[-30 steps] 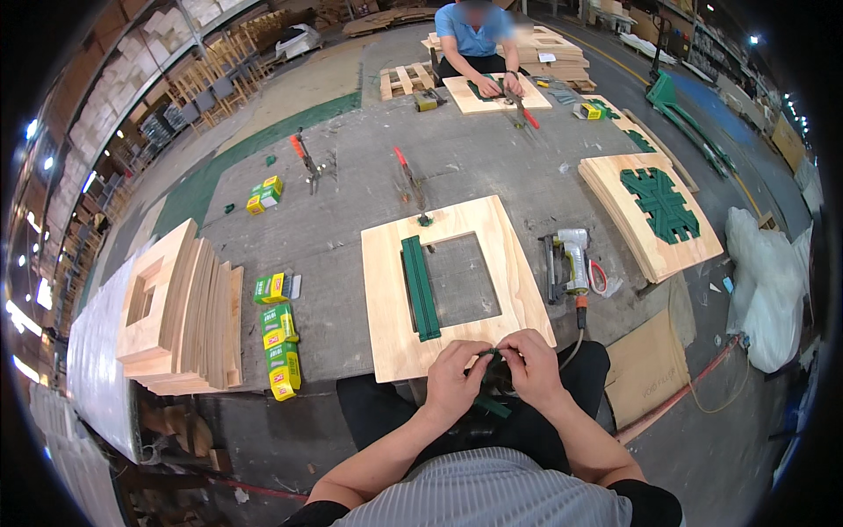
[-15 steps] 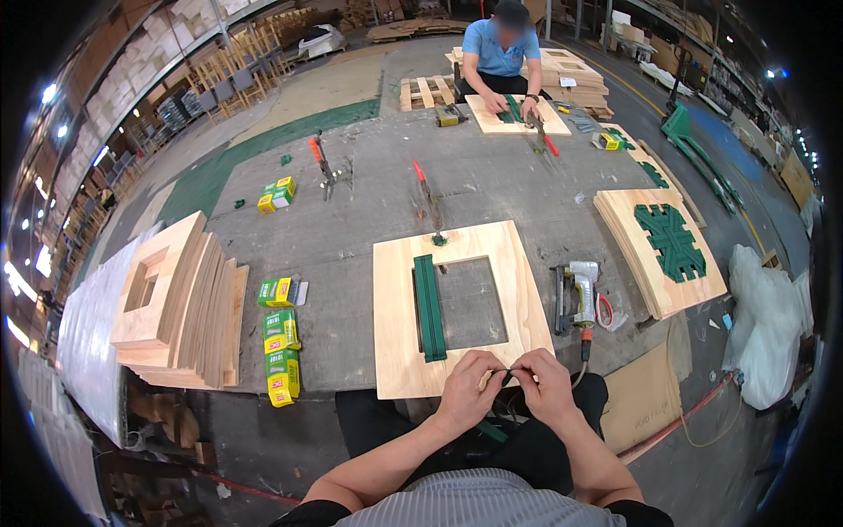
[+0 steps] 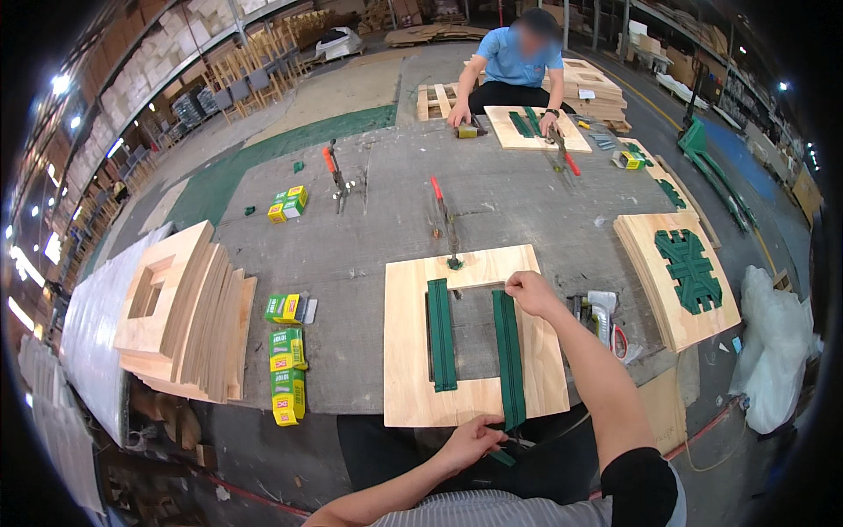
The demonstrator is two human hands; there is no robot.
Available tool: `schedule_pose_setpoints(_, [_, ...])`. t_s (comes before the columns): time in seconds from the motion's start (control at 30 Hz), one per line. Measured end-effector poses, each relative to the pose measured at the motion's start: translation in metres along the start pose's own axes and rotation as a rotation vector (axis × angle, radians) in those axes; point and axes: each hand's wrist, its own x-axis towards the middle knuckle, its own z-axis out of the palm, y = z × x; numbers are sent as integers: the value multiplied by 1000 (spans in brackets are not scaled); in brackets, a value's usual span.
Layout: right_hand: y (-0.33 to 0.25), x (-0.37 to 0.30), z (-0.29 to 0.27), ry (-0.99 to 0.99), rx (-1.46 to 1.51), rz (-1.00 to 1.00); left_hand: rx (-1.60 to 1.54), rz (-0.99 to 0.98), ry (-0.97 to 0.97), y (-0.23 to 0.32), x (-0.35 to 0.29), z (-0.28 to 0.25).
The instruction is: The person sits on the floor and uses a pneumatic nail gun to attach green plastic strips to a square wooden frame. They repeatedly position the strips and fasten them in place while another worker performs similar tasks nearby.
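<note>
In the head view, my right grip (image 3: 530, 293) is pinched narrow on the upper end of a long green strap (image 3: 508, 353). That strap runs down the right side of the opening in a pale wooden panel (image 3: 407, 369), and its lower end reaches the panel's near edge, in front of my body. My left grip (image 3: 471, 443) is beside that lower end with its fingers bent close together; I cannot tell whether they hold the strap or only touch it. A second green strap (image 3: 441, 338) lies roughly parallel, along the left side of the opening. The panel rests on the grey surface (image 3: 351, 290), and a red-handled clamp (image 3: 443, 215) stands at its far edge. To the right, a nail gun (image 3: 602, 307) lies partly behind my forearm. Farther right is a stack of panels (image 3: 628, 241), the top one bearing green crossed straps (image 3: 689, 272). On my left I have a row of yellow-and-green boxes (image 3: 287, 351) and, beyond them, a pile of wooden frames (image 3: 171, 329). Across the surface sits a co-worker in a blue shirt (image 3: 505, 63), one hand at a tool (image 3: 470, 131) beside another strapped panel (image 3: 500, 134).
</note>
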Motion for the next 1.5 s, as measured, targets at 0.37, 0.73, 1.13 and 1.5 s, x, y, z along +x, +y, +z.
schedule_pose_setpoints(0.37, [7, 70, 29, -7, -147, 67, 767, 624, 500, 81, 37, -50])
schedule_pose_setpoints(0.73, [15, 76, 19, -53, 40, 88, 1404, 760, 798, 144, 192, -75])
schedule_pose_setpoints(1.13, [22, 77, 17, -26, -37, 55, 1445, 705, 780, 145, 197, -72])
schedule_pose_setpoints(1.5, [16, 76, 16, -27, -2, 82, 1454, 679, 797, 145, 198, -74])
